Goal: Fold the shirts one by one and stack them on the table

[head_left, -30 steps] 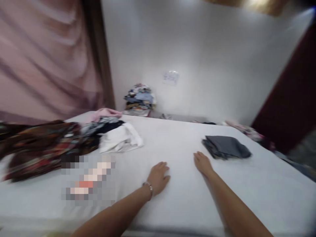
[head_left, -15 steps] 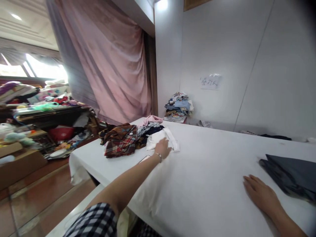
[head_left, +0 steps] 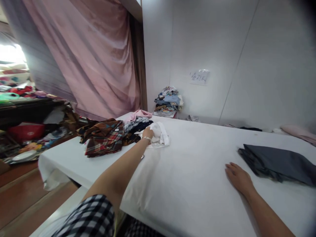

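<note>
One grey garment (head_left: 278,161) lies folded at right, the left heap (head_left: 106,136) remains loose, my left hand (head_left: 148,132) touches white cloth (head_left: 163,134), grip unclear, my right hand (head_left: 239,178) open.

To my left I see a pink curtain (head_left: 98,59) hanging in loose folds, a bright window (head_left: 11,53) beyond its edge. Lower down, a red bundle (head_left: 26,131) and a white dish (head_left: 24,155) lie amid clutter by the reddish floor (head_left: 14,210). Ahead of me, a handwritten paper sign (head_left: 199,77) hangs on the pale wall (head_left: 274,65), a mixed clothes heap (head_left: 169,101) below and left of it.
</note>
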Motion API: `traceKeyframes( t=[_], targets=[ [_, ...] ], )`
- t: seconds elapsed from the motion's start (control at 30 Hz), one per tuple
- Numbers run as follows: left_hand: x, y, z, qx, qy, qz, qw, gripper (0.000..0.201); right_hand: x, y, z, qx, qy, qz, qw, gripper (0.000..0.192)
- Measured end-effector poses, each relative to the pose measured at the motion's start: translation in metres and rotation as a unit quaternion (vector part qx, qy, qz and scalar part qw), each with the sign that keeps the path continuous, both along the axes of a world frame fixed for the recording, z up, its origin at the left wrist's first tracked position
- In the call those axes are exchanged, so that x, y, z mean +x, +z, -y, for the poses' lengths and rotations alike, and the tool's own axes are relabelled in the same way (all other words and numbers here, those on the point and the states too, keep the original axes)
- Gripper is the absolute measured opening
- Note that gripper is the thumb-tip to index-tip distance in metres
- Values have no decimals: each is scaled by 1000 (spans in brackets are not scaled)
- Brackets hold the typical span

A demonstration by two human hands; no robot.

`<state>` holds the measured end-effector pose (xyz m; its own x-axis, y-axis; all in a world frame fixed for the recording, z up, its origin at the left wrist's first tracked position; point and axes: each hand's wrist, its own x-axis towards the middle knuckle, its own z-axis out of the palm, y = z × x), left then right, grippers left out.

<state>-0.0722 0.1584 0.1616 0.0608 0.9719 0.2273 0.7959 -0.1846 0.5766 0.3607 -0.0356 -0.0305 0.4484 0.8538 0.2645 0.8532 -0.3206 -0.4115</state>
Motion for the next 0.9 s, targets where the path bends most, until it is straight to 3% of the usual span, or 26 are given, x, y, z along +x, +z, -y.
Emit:
traceKeyframes(
  t=[0.1, 0.2, 0.33, 0.4, 0.47, 0.53, 0.67, 0.8, 0.9],
  targets=[
    [34, 22, 5, 22, -9, 62, 998, 33, -6, 10, 3, 0, 0, -31, 1000, 39],
    [79, 24, 37, 35, -121, 136, 983, 40, -15, 20, 8, 58, 21, -139, 988, 62],
    [124, -10, 100, -52, -382, 175, 906, 38, -28, 31, 14, 160, 73, -300, 938, 96],
    [132, -34, 118, -91, -431, 122, 889, 40, -32, 35, 17, 166, 91, -322, 928, 99],
    [132, -54, 121, -93, -420, 70, 900, 40, -34, 38, 19, 170, 98, -320, 927, 89],
    [126, -67, 112, -58, -381, 19, 922, 41, -34, 41, 20, 179, 114, -323, 922, 67],
    [113, -80, 86, 1, -293, -110, 950, 54, -33, 44, 16, 194, 153, -340, 907, 36],
    [114, -93, 82, -41, -280, -143, 948, 72, -34, 40, 14, 196, 165, -335, 907, 40],
    [119, -108, 92, -21, -301, -186, 935, 68, -33, 43, 12, 155, 130, -289, 936, 52]
  ],
)
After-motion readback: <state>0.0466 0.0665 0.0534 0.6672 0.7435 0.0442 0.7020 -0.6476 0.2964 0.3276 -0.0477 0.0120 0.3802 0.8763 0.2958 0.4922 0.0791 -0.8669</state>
